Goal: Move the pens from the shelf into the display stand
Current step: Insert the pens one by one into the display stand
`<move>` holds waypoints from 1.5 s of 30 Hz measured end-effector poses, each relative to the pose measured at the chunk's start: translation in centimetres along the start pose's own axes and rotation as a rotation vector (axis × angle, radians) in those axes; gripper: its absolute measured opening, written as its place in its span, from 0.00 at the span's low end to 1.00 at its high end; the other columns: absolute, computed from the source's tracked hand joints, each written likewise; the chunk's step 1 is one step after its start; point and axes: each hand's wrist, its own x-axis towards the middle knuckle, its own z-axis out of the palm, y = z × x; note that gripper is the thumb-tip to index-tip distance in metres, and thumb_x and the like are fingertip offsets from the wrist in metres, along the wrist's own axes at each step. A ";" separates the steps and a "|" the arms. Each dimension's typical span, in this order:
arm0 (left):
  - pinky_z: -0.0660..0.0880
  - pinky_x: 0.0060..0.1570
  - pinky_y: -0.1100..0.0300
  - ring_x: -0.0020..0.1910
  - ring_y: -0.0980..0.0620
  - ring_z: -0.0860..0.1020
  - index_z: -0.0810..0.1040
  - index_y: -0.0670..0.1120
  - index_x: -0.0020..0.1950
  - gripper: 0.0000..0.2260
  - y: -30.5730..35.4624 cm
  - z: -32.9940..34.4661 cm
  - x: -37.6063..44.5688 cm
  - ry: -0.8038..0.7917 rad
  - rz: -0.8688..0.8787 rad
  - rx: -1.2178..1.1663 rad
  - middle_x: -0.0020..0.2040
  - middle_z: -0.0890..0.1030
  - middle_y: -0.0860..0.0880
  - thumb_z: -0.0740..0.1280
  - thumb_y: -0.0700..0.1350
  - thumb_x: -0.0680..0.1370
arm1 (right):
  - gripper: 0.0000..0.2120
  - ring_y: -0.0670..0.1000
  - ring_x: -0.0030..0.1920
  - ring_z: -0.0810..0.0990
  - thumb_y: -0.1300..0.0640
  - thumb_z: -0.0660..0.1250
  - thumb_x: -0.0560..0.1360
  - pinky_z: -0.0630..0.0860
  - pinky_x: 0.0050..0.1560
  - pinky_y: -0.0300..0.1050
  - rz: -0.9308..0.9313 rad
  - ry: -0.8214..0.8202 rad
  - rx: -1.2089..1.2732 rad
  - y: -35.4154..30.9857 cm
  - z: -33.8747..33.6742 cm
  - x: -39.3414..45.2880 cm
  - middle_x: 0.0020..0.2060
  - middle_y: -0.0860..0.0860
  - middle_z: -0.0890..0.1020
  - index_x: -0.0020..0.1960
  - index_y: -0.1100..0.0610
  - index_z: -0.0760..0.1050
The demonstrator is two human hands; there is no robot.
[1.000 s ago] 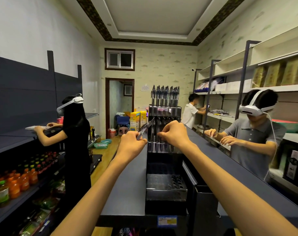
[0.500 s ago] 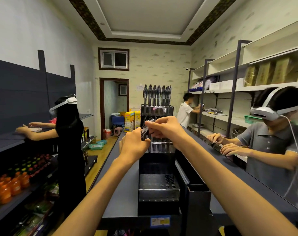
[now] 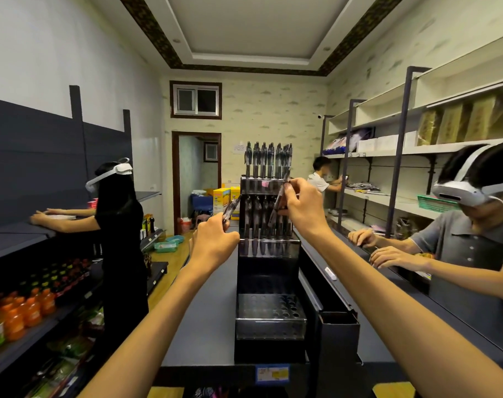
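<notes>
A black tiered display stand point(image 3: 269, 320) sits on the dark grey shelf top point(image 3: 207, 311) ahead of me. Its top and middle tiers hold several dark pens point(image 3: 266, 159); the lowest tier shows open holes. My left hand point(image 3: 213, 242) grips a bundle of dark pens point(image 3: 231, 208) just left of the stand. My right hand point(image 3: 300, 208) pinches one pen point(image 3: 279, 199), tilted, in front of the stand's middle tier.
A black box point(image 3: 338, 326) stands right of the stand. A person point(image 3: 118, 239) works at the left shelves, above orange drink bottles point(image 3: 23, 311). Another person point(image 3: 471, 234) with a headset leans on the shelf at right. A third person point(image 3: 320, 178) stands at the back.
My right hand has taken one pen from the bundle in my left hand and lifted it up and right toward the stand. The hands have parted.
</notes>
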 end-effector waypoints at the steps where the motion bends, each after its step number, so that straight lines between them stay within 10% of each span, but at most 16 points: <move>1: 0.62 0.31 0.58 0.31 0.50 0.68 0.65 0.48 0.36 0.11 0.1 0.0 0.0 0.005 0.003 -0.007 0.33 0.73 0.49 0.67 0.41 0.72 | 0.10 0.60 0.46 0.84 0.59 0.60 0.84 0.84 0.44 0.61 -0.028 0.012 -0.035 0.0 0.1 -0.1 0.45 0.61 0.81 0.54 0.65 0.77; 12: 0.66 0.33 0.57 0.33 0.50 0.69 0.66 0.49 0.37 0.10 -1.0 0.1 0.3 -0.027 0.005 0.009 0.33 0.73 0.50 0.67 0.44 0.73 | 0.11 0.53 0.43 0.79 0.56 0.66 0.82 0.72 0.43 0.44 -0.123 -0.062 -0.306 0.8 1.7 -0.2 0.45 0.58 0.84 0.54 0.63 0.81; 29: 0.68 0.36 0.54 0.36 0.46 0.73 0.68 0.48 0.37 0.10 -0.8 0.4 0.1 -0.084 0.046 0.007 0.35 0.75 0.49 0.68 0.45 0.74 | 0.18 0.54 0.38 0.84 0.50 0.71 0.78 0.78 0.46 0.45 -0.069 -0.211 -0.523 2.1 2.1 -0.4 0.31 0.54 0.84 0.31 0.57 0.80; 36: 0.75 0.41 0.49 0.40 0.45 0.77 0.71 0.47 0.42 0.06 0.2 0.9 -0.2 -0.117 0.099 0.047 0.38 0.78 0.48 0.68 0.45 0.75 | 0.11 0.55 0.35 0.87 0.54 0.76 0.75 0.86 0.45 0.54 0.249 -0.314 0.134 0.4 1.4 -0.9 0.34 0.57 0.86 0.42 0.63 0.84; 45: 0.78 0.44 0.46 0.44 0.47 0.77 0.72 0.49 0.47 0.06 1.4 2.4 -0.7 -0.176 0.215 0.025 0.44 0.77 0.49 0.69 0.45 0.74 | 0.10 0.54 0.38 0.87 0.55 0.77 0.74 0.85 0.40 0.44 0.277 -0.303 0.265 0.3 1.1 -2.0 0.36 0.56 0.87 0.45 0.63 0.84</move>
